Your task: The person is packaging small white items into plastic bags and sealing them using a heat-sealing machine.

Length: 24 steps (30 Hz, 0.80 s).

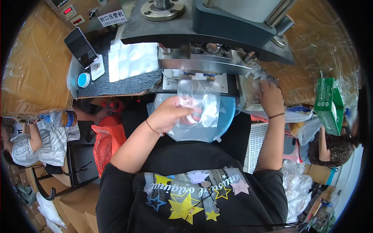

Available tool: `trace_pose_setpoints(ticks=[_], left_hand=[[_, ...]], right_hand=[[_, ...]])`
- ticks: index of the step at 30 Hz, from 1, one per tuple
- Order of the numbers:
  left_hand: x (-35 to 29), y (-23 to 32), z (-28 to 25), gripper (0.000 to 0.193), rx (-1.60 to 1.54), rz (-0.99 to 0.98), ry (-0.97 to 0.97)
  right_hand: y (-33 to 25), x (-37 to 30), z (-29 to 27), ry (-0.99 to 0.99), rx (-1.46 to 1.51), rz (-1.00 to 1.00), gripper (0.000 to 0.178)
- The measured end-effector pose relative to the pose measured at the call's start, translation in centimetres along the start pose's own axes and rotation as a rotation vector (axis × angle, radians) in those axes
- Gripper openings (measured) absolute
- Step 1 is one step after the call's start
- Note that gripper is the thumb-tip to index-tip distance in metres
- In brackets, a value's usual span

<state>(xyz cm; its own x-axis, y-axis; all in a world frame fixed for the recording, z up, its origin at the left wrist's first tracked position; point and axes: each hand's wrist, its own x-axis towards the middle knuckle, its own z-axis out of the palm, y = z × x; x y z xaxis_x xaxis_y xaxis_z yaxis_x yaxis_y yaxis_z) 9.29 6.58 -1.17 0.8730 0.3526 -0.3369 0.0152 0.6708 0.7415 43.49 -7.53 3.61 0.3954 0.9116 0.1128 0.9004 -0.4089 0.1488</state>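
My left hand (pixel 167 114) is closed on a clear plastic pouch (pixel 210 110), its thumb lying across the front. The pouch's far end reaches the metal plate under the press, where a small white piece (pixel 200 76) sits at its edge. Below the pouch, over my lap, lies a blue round basin (pixel 227 116) with more clear plastic in it. Out to the right, my right hand (pixel 271 97) dips with bent fingers into a shallow bin (pixel 245 93) of small whitish plastic pieces (pixel 258 74). Whatever its fingertips hold is hidden.
A heavy press with a long metal bar (pixel 204 66) hangs just beyond the pouch. Left of it are stacked silvery-white pouches (pixel 133 60), a propped phone (pixel 81 47) and a blue-topped jar (pixel 83 80). A green box (pixel 329 105) stands right. Other people sit at both sides.
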Motion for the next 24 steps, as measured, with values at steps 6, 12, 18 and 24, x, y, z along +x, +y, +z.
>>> trace_pose_setpoints(ticks=[6,12,18,24], left_hand=[[0.1,0.1,-0.1,0.028,0.035,0.232,0.142],[-1.0,5.7,-7.8,0.055,1.804,0.689,1.028],[-5.0,2.4,-6.2,0.045,1.847,0.51,0.806],[-6.1,0.4,-3.3,0.013,0.604,0.607,0.516]], right_hand=[[0.1,0.3,2.3,0.112,0.365,-0.083,0.023],[0.3,-1.1,2.4,0.21,0.466,-0.151,0.024],[-1.9,-3.9,-1.2,0.379,0.729,0.12,0.016],[-9.7,-4.6,-2.7,0.179,0.799,-0.275,0.015]])
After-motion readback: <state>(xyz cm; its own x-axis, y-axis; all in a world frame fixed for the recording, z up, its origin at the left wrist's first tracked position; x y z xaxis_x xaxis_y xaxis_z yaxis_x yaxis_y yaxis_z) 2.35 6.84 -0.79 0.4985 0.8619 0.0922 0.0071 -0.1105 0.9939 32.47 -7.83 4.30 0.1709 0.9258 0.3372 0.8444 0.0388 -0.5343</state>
